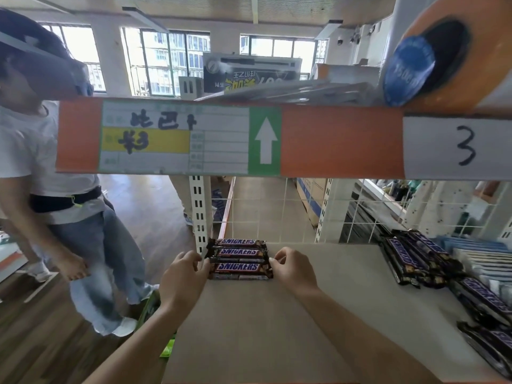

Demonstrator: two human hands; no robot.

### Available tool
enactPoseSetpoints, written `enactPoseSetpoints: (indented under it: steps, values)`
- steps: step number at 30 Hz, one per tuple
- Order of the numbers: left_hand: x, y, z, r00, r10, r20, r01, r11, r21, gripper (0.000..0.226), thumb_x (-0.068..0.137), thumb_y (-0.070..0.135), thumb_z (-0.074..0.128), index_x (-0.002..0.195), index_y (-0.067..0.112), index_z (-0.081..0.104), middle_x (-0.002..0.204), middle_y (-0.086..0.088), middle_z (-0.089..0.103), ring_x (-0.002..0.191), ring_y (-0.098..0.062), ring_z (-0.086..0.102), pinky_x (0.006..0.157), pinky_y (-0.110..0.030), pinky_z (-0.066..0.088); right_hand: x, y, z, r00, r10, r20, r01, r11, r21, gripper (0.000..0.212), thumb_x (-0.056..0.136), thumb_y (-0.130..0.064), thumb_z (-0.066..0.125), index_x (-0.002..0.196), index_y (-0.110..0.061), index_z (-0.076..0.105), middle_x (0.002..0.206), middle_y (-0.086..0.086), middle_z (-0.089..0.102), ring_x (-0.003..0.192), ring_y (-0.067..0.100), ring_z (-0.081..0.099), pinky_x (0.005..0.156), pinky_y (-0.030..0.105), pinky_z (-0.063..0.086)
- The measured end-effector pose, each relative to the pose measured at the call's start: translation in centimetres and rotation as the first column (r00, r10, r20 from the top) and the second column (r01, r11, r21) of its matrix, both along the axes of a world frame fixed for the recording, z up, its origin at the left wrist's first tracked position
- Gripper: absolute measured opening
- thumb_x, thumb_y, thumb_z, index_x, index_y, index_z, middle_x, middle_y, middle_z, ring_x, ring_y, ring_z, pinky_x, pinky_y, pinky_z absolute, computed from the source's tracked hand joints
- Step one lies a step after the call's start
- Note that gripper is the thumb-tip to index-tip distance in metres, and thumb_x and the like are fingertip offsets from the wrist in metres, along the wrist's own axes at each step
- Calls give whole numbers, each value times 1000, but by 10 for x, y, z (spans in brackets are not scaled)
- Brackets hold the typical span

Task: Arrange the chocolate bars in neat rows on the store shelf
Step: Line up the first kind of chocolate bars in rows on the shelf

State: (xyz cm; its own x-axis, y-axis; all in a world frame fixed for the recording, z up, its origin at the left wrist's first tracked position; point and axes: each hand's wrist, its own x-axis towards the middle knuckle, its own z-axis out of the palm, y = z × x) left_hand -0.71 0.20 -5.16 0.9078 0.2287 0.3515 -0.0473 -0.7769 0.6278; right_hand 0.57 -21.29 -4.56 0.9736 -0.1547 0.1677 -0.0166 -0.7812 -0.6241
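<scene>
Three Snickers bars (238, 259) lie side by side in a row at the back left corner of the grey shelf (304, 314). My left hand (181, 278) pinches the left ends of the bars. My right hand (295, 268) pinches the right end of the nearest bar (239, 270). A loose pile of more Snickers bars (415, 259) lies at the right of the shelf, with further bars (484, 300) nearer along the right edge.
An orange shelf beam (340, 139) with a price label and a "3" tag crosses overhead. White wire mesh (277, 212) backs the shelf. A person in a white shirt and jeans (91, 245) stands to the left. Blue-white packs (482, 261) sit at far right.
</scene>
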Motion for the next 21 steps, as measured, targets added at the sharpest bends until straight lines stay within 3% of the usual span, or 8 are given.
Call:
enactPoseSetpoints:
  steps: [3, 6, 10, 15, 18, 21]
  values:
    - [-5, -14, 11, 986, -147, 82, 135, 982, 130, 21, 92, 30, 52, 89, 15, 66, 87, 7, 58, 67, -14, 55, 54, -21, 38, -4, -12, 5, 994, -7, 105, 18, 995, -100, 26, 93, -28, 50, 107, -9, 60, 105, 8, 63, 93, 21, 60, 79, 30, 50]
    - [-4, -40, 17, 950, -297, 95, 262, 925, 274, 22, 91, 31, 50, 89, 15, 65, 93, 3, 63, 79, -20, 60, 65, -28, 42, -10, -28, 9, 989, 34, 147, 1, 972, -235, 34, 95, -28, 45, 122, -9, 55, 119, 8, 57, 109, 22, 54, 91, 31, 45]
    - [0, -89, 19, 865, -502, 31, 464, 819, 337, 56, 79, 48, 27, 93, 10, 65, 97, -5, 65, 93, -27, 61, 75, -32, 46, -23, -53, 10, 998, 42, 50, -19, 919, -394, 48, 97, -33, 40, 139, -10, 38, 141, 8, 44, 129, 23, 41, 108, 31, 29]
    - [2, -148, 18, 805, -580, -123, 571, 701, 428, 87, 72, 63, 5, 126, 14, 53, 130, -4, 55, 123, -21, 47, 102, -33, 38, -42, -89, 12, 999, 3, -42, -22, 892, -451, 55, 98, -35, 34, 144, -7, 26, 150, 10, 31, 139, 21, 26, 116, 36, 11]
    - [-2, -182, 16, 770, -587, -250, 627, 622, 469, 79, 84, 64, 8, 139, 14, 36, 146, -2, 38, 135, -17, 32, 110, -28, 22, -55, -114, 12, 995, -48, -92, 3, 899, -438, 58, 99, -37, 32, 147, -8, 19, 154, 10, 23, 143, 19, 18, 117, 35, 6]
    - [-4, -207, 12, 747, -599, -289, 656, 594, 466, 58, 97, 49, 25, 140, 12, 33, 148, -4, 34, 138, -18, 28, 112, -29, 18, -69, -139, 15, 991, -104, -79, 60, 898, -435, 58, 99, -35, 34, 147, -6, 19, 154, 11, 23, 143, 20, 19, 116, 32, 12]
